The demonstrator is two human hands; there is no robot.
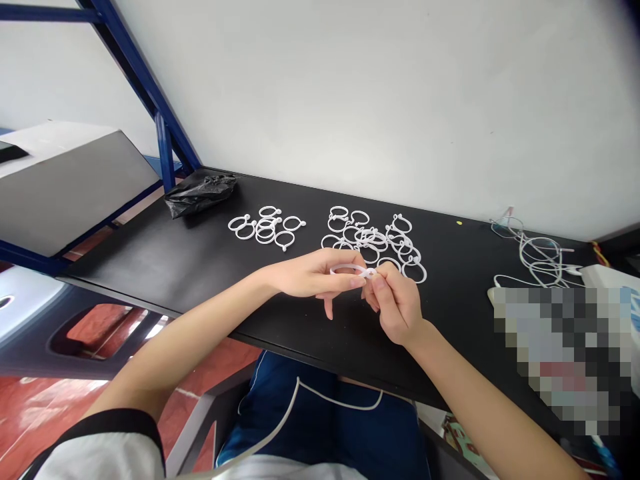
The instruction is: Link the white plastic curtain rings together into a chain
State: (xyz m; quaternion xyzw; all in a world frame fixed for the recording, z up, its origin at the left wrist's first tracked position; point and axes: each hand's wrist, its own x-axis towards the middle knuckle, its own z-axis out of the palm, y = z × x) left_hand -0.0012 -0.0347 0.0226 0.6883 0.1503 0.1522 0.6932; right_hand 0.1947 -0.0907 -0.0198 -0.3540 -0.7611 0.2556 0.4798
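Observation:
Above the front part of the black table, both hands hold one white plastic ring (344,268). My left hand (315,275) pinches it between thumb and fingers, with one finger hanging down. On its right side, my right hand (397,300) grips the small joint of the ring between thumb and forefinger. Fingers partly hide that joint, so I cannot tell whether it is fastened. Behind the hands lies a loose heap of white rings (370,239). A smaller group of white rings (265,230), with small knobs on them, lies further left.
A crumpled black plastic bag (203,193) sits at the table's back left. Tangled white cables (543,263) lie at the right, beside a white box (613,293) and a blurred-out item (565,353). A blue metal frame (145,73) rises at the left. The white wall borders the back edge.

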